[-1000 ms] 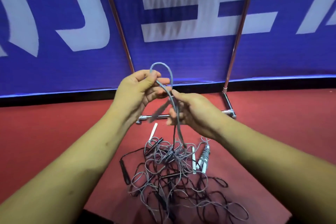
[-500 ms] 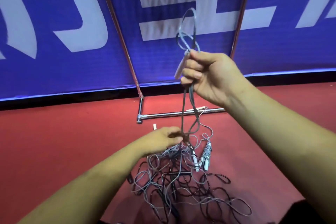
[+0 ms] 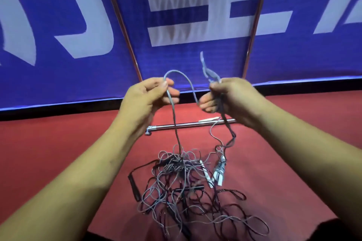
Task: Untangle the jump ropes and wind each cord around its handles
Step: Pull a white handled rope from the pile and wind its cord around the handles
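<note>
A tangle of grey and black jump ropes [image 3: 188,188] lies on the red floor below my hands. My left hand [image 3: 148,98] pinches a grey cord [image 3: 177,73] that arches over to my right hand [image 3: 229,98]. My right hand is closed on a bundle of grey cord, perhaps with a handle inside; a loop end sticks up above the fist. Strands hang from both hands down into the pile. White handles [image 3: 219,172] wrapped with cord lie at the pile's right side. A black handle [image 3: 134,186] lies at its left.
A metal rack's base bar [image 3: 188,124] lies on the floor just behind the hanging cords, with two slanted poles [image 3: 121,23] rising from it. A blue and white banner [image 3: 195,56] covers the wall behind. A dark shape [image 3: 340,230] sits at the bottom right corner.
My left hand rose from the pile to chest height and took the grey cord. My right hand came down from higher up, so both hands are level, with a cord arch between them.
</note>
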{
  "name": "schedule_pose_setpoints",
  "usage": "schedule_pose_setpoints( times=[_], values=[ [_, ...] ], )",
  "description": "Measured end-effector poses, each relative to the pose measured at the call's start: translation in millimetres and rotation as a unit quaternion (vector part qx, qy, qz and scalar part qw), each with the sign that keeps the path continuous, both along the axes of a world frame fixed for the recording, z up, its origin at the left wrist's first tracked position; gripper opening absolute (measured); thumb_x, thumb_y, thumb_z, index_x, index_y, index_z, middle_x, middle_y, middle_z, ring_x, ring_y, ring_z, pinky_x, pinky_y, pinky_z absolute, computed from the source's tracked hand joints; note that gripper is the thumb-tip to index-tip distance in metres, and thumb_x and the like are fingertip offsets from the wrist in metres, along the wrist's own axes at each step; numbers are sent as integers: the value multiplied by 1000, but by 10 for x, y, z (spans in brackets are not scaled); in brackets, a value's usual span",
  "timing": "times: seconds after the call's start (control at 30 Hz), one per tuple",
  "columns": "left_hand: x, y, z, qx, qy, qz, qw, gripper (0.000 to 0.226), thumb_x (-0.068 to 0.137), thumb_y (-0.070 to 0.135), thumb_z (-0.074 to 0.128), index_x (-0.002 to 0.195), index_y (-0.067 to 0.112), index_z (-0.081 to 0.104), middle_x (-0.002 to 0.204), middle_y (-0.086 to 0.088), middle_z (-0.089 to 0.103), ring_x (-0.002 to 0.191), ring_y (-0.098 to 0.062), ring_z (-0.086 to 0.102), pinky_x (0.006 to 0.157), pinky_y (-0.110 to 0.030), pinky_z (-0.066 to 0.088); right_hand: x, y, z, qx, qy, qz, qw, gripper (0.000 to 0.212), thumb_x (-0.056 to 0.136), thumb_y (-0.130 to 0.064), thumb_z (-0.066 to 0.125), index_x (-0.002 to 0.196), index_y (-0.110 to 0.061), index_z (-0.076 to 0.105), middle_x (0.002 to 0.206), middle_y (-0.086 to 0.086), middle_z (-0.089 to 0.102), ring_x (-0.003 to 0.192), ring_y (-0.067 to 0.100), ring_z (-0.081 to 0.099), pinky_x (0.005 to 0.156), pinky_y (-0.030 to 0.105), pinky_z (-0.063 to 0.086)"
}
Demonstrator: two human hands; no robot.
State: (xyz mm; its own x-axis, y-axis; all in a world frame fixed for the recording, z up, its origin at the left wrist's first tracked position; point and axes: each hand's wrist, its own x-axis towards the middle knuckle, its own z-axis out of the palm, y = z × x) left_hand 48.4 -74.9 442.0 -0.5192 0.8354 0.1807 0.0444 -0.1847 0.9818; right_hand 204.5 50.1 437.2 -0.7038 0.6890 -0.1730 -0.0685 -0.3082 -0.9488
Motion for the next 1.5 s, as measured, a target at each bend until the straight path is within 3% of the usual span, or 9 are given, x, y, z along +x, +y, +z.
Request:
schedule_pose_setpoints(
  times=[0.17,0.33,0.53,0.7,0.93,1.07,1.2,1.33,1.5],
  values=[
    [62,73,89,27,-47,11,998,13,98,7,53,88,4,61,72,-2,73,57,-10,66,57,-22,53,-148,-284,-164,-46,66,177,981,18,94,-21,49,95,-4,53,88,23,71,82,31,70,82,38,55],
    [-92,14,-44,-21,-58,25,998,15,97,10,56,84,4,60,68,-3,70,57,-11,66,61,-24,55,-221,-391,-218,71,54,174,981,12,91,10,51,93,-3,50,65,10,59,57,20,57,56,23,49],
    [-251,-65,-350,-155,-47,-10,987,23,98,8,48,77,8,56,61,-2,54,57,-15,60,64,-28,48,-195,-268,4,16,94,50,994,20,91,11,52,86,-8,46,61,12,62,52,19,57,48,25,39],
    [40,-91,-806,-272,146,-294,905,37,93,-1,59,121,24,60,125,12,64,120,2,56,103,-15,41,-166,-193,238,-32,178,48,982,19,91,11,47,85,-7,46,66,14,61,54,20,60,55,29,40],
    [-121,-18,-977,-316,328,-175,873,23,103,25,49,105,14,70,103,-2,73,98,-15,67,101,-36,49,-4,41,327,81,108,-47,990,17,92,8,49,90,-9,46,69,11,63,59,19,60,43,22,35],
    [-263,-20,-697,-290,154,-73,942,26,106,20,40,89,11,58,67,-1,73,63,-11,71,70,-33,59,154,134,141,203,-65,-81,974,20,92,6,50,92,-13,42,75,11,70,58,14,67,44,21,33],
    [-119,-48,-314,-187,-21,-64,980,24,104,25,42,91,11,55,68,-7,73,59,-15,72,52,-21,56,188,116,6,199,-135,-10,971,8,96,3,46,92,-3,48,85,22,72,59,17,70,40,20,38],
    [20,-6,-110,-91,-194,-54,975,23,103,22,44,84,12,54,71,-8,75,59,-10,72,50,-21,55,77,-144,-166,43,-77,125,988,13,91,-19,56,85,-9,51,94,29,70,75,31,71,37,19,30],
    [22,33,-83,-51,-226,-22,973,22,102,20,47,85,9,55,74,-11,75,66,-15,74,56,-24,58,-41,-295,-343,-53,24,237,970,27,86,-22,50,109,-8,43,110,33,66,72,27,62,48,25,40]
  ],
)
